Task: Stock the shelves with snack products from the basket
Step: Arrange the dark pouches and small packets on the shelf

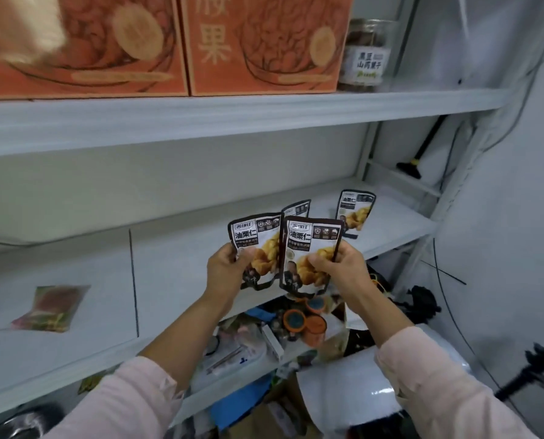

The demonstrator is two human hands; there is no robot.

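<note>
1. The left hand (229,267) is gripping the left pouch (256,239) by its left edge. The thumb is lying on the printed front and the fingers are curling behind.
2. The right hand (340,269) is pinching the right pouch (307,248) at its right edge, thumb across the front and fingers curling round the back.
3. Both pouches are being held upright with their fronts facing the camera, over the near edge of the middle shelf (175,255). The right pouch is overlapping the right side of the left pouch.
4. A third pouch (356,210) is standing upright on the far right of that shelf.
5. A fourth pouch (297,209) is showing only its top behind the two held ones, which are hiding the rest.
6. A flat clear packet (47,308) is lying on the left of the same shelf, well apart from the hands.
7. On the upper shelf (201,118), two orange boxes (264,42) are standing side by side, with a clear jar (364,55) just to their right.
8. Below the hands, small orange tubs (315,327) are sitting among clutter on the lower shelf. The forearms in pale pink sleeves are crossing in front of part of it.
</note>
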